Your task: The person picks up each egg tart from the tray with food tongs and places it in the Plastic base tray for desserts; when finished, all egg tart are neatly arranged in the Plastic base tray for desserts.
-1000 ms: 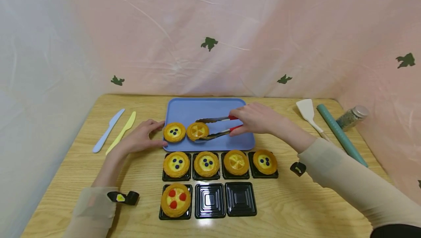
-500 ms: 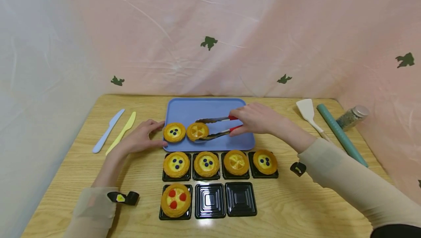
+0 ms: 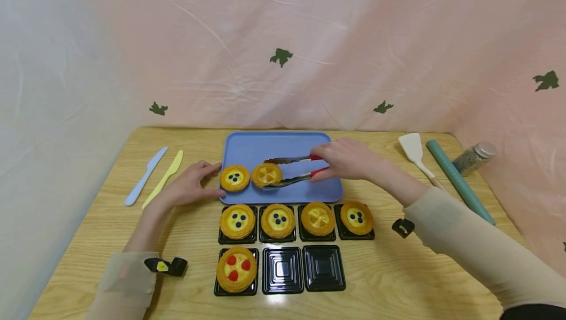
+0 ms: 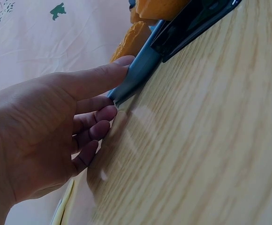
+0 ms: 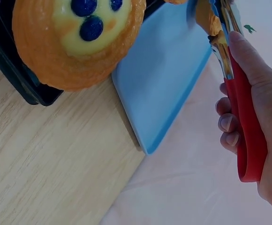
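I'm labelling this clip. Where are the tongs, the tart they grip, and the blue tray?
tongs (image 3: pixel 295 169), head view, on the metal arms.
tart (image 3: pixel 267 174), head view, on its orange topping.
tray (image 3: pixel 265 145), head view, on its bare far part.

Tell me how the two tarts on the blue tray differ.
The left tart has a yellow filling with dark blue dots; the right tart has an orange filling marked into wedges. The left tart sits free near the tray's left edge, close to the left hand that touches that edge; the right tart sits between the arms of the tongs that the right hand grips. Both are round, with golden crusts.
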Motion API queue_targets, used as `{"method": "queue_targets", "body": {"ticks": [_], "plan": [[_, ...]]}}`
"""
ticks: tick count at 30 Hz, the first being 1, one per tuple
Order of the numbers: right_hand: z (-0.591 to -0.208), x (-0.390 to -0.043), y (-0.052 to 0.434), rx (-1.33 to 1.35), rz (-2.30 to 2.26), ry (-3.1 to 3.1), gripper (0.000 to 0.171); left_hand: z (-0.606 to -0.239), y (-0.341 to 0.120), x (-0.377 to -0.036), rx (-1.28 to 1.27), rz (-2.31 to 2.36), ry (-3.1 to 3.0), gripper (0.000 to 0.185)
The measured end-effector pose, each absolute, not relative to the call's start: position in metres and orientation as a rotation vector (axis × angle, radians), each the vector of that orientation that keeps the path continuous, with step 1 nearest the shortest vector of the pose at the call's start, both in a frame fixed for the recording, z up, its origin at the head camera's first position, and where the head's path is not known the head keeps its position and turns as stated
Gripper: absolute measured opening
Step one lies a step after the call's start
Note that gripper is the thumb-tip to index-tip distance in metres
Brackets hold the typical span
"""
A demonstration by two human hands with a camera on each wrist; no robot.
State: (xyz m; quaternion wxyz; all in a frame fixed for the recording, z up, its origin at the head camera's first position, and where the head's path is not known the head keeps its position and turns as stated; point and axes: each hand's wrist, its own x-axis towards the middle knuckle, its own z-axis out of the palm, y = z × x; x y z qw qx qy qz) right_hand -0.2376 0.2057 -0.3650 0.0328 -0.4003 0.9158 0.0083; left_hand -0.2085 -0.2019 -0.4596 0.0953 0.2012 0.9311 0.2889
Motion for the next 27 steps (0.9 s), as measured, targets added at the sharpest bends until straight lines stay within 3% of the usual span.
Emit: {"method": "queue_targets", "body": {"ticks": [16,27], "plan": [[-0.328,-0.206,0.237,-1.293,-0.051,2.851,0.052,-0.463,-0.202,-0.211,0.613,0.843,2.768,0.088],[-0.323,-0.154,0.249,-1.662,-0.007,2.793,0.059,-0.46,-0.201,-0.21,0.608,0.828,2.768,0.087]]}}
